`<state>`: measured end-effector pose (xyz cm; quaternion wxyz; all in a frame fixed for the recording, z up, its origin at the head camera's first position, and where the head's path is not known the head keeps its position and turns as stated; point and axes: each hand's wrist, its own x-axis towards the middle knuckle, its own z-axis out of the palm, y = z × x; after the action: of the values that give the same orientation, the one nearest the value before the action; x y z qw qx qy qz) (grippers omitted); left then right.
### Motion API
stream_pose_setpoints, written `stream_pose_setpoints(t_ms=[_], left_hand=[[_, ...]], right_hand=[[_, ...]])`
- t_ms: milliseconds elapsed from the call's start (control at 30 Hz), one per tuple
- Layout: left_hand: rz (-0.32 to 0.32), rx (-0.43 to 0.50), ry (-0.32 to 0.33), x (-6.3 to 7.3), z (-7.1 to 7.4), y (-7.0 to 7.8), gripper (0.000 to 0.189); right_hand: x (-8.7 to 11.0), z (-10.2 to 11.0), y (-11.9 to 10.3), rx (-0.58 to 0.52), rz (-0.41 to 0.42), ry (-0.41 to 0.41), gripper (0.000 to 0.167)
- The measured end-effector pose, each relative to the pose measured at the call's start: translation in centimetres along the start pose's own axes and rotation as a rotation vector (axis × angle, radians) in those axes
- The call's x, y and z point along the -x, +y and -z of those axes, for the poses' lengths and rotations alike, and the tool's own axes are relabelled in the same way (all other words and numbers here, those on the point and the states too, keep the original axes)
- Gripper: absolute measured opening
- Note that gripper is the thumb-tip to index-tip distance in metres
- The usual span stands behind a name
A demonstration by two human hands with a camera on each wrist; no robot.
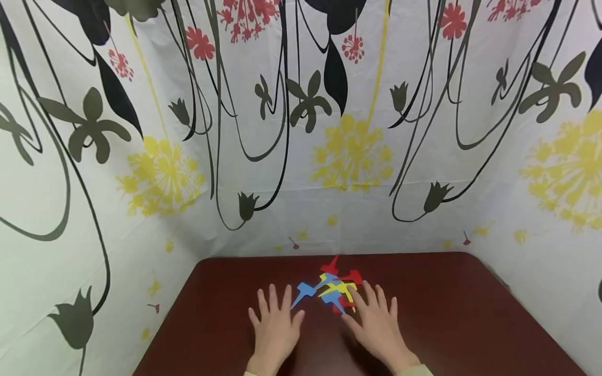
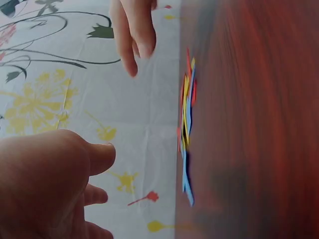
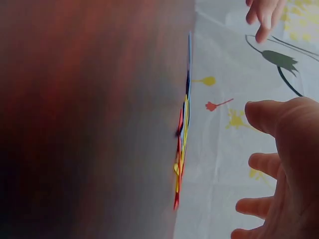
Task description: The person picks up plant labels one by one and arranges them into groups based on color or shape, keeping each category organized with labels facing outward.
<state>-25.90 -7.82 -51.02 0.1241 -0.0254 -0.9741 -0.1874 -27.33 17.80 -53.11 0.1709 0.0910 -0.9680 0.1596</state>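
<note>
Flat T-shaped plant labels with pointed stems lie in a loose, overlapping pile on the dark red-brown table. At the pile's left sits a blue label (image 1: pixel 304 291); another blue label (image 1: pixel 333 299) points toward the front. A yellow label (image 1: pixel 345 288) crosses the middle, and a red label (image 1: pixel 331 267) lies at the back. My left hand (image 1: pixel 275 329) is held above the table, front left of the pile, fingers spread and holding nothing. Over the pile's front right, my right hand (image 1: pixel 378 326) also has spread fingers and holds nothing. Both wrist views show the labels (image 2: pixel 187 114) edge-on, apart from the hands.
The table (image 1: pixel 226 313) has rounded far corners. Behind and beside it hangs a white cloth (image 1: pixel 282 237) printed with flowers, stems and leaves, meeting the table's far edge just past the pile.
</note>
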Motion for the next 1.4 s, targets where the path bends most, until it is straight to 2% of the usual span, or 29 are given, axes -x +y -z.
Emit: stream_pose_setpoints(t_ms=[133, 400, 600, 833, 967, 1200, 1400], left_hand=[[-0.042, -0.044, -0.012, -1.2, 0.9, -1.7, 0.069], [-0.122, -0.065, -0.062, -3.7, 2.3, -4.8, 0.062], [-0.228, -0.048, -0.133, -5.7, 2.7, -6.4, 0.058], [-0.389, -0.01, -0.25, -8.2, 1.9, -6.7, 0.058], [-0.461, 0.01, -0.305, -10.0, 1.1, -7.1, 0.058], [-0.545, -0.045, -0.37, -11.3, -0.6, -8.0, 0.061], [-0.662, -0.097, -0.503, -12.4, -1.8, -7.6, 0.063]], right_hand=[[-1.3, 0.6, 0.7, 0.001, 0.044, -0.028, 0.07], [-3.7, 1.0, 1.8, -0.026, 0.112, -0.15, 0.067], [-4.8, 1.3, 3.6, -0.021, 0.203, -0.209, 0.062], [-5.8, 1.6, 5.9, 0.018, 0.35, -0.336, 0.059], [-6.9, 1.6, 6.4, 0.044, 0.414, -0.363, 0.06], [-8.2, 1.6, 5.6, 0.037, 0.491, -0.421, 0.063], [-8.6, 1.4, 4.9, 0.089, 0.603, -0.405, 0.059]])
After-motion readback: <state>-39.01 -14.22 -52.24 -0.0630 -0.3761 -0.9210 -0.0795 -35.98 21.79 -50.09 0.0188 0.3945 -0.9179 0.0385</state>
